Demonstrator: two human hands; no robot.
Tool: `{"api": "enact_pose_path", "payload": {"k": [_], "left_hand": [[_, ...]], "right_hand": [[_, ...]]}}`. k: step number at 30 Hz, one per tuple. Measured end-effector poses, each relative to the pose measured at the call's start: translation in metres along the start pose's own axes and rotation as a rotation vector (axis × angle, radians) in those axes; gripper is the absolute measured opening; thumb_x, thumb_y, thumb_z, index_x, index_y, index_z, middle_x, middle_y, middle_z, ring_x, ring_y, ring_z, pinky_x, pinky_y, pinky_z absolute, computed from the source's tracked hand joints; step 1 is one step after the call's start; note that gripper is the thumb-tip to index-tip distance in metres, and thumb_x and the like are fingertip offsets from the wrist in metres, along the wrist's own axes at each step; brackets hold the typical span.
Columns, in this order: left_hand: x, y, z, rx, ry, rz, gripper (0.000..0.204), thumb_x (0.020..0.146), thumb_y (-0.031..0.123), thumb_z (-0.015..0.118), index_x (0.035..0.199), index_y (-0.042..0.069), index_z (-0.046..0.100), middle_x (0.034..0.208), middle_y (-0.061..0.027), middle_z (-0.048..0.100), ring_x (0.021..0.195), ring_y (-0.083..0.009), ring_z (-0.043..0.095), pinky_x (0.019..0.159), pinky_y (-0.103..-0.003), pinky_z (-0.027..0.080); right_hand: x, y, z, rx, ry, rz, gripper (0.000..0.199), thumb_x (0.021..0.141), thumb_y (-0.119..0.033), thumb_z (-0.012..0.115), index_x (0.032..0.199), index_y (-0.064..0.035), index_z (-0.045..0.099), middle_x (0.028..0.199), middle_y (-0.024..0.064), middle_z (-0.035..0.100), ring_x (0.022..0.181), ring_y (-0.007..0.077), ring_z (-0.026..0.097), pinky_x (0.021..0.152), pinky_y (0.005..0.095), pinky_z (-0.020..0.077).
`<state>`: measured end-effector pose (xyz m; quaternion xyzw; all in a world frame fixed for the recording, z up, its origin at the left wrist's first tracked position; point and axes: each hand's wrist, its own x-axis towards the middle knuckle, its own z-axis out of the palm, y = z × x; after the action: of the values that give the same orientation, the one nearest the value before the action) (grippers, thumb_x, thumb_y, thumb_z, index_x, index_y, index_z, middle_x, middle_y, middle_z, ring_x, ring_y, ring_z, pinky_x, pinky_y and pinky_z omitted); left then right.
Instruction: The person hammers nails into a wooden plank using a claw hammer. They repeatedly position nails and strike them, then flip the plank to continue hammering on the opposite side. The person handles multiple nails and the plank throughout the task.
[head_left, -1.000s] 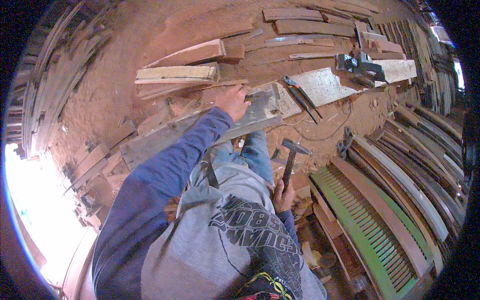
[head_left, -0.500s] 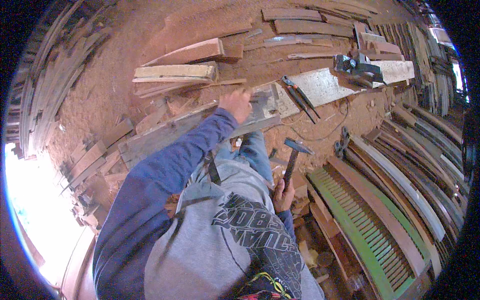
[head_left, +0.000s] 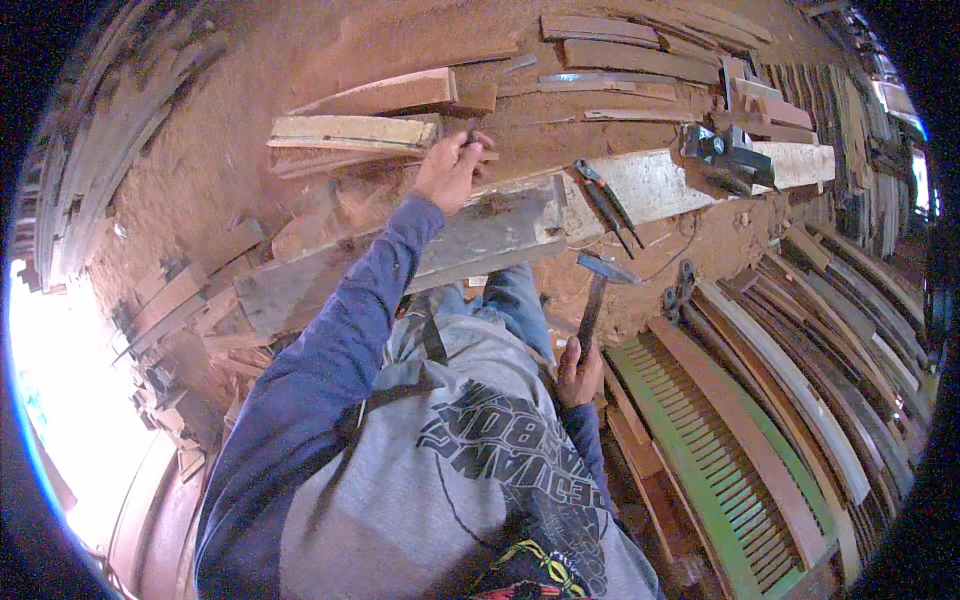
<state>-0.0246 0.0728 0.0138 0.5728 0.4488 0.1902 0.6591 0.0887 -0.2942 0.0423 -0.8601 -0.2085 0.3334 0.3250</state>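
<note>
Two hands busy: my left hand [head_left: 450,170] pinches a nail [head_left: 470,130] above the grey board [head_left: 480,240]; my right hand [head_left: 578,375] grips a hammer [head_left: 597,290], pliers [head_left: 605,205] lying beyond.

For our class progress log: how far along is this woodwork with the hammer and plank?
Done: a grey plank lies across the work surface. In hand: right hand grips a hammer, head raised; left hand reaches to the stacked boards. Left: no hammering on the plank shows yet.
</note>
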Motion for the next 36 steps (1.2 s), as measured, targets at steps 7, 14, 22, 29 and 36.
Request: {"api": "enact_pose_path", "payload": {"k": [7,14,22,29,36], "left_hand": [[0.025,-0.018,0.028,-0.522,-0.038,-0.116,0.013,0.098,0.008,0.055,0.102,-0.002,0.061,0.089,-0.0100,0.068,0.081,-0.0158,0.067,0.071,-0.028,0.057],[0.024,-0.017,0.023,0.017,-0.022,-0.109,0.013,0.092,0.015,0.062,0.091,0.004,0.068,0.090,-0.0056,0.070,0.086,-0.0158,0.066,0.075,-0.032,0.054],[0.024,0.001,0.024,0.222,0.005,-0.027,0.017,0.093,0.016,0.063,0.090,-0.001,0.066,0.084,-0.0081,0.072,0.082,-0.0146,0.068,0.079,-0.030,0.054],[0.016,0.006,0.022,0.514,-0.077,-0.110,0.015,0.090,0.018,0.065,0.089,0.004,0.070,0.085,-0.0057,0.073,0.084,-0.0155,0.068,0.082,-0.032,0.052],[0.011,0.000,0.022,0.404,-0.080,-0.086,0.013,0.087,0.016,0.066,0.094,0.007,0.073,0.093,-0.0088,0.073,0.088,-0.0229,0.070,0.083,-0.033,0.052]], "right_hand": [[0.037,-0.036,-0.015,-0.172,-0.104,-0.135,0.029,0.098,-0.028,0.052,0.097,-0.0001,0.060,0.071,0.0170,0.062,0.060,0.0287,0.059,0.056,0.0407,0.0447],[0.089,-0.084,-0.028,-0.048,-0.116,-0.187,0.030,0.098,-0.027,0.052,0.106,0.0014,0.057,0.078,0.0183,0.064,0.063,0.0289,0.060,0.059,0.0396,0.0471],[0.173,-0.156,-0.037,-0.204,-0.219,-0.524,0.035,0.098,-0.025,0.053,0.120,0.0021,0.052,0.081,0.0166,0.063,0.065,0.0301,0.060,0.060,0.0417,0.0462],[0.225,-0.224,-0.041,-0.377,-0.397,-0.559,0.034,0.095,-0.024,0.058,0.119,-0.0024,0.053,0.086,0.0265,0.065,0.075,0.0472,0.063,0.063,0.0535,0.0497],[0.228,-0.248,-0.044,-0.699,-0.483,-0.590,0.035,0.096,-0.027,0.057,0.119,-0.0011,0.054,0.083,0.0261,0.065,0.068,0.0452,0.064,0.059,0.0521,0.0499]]}}
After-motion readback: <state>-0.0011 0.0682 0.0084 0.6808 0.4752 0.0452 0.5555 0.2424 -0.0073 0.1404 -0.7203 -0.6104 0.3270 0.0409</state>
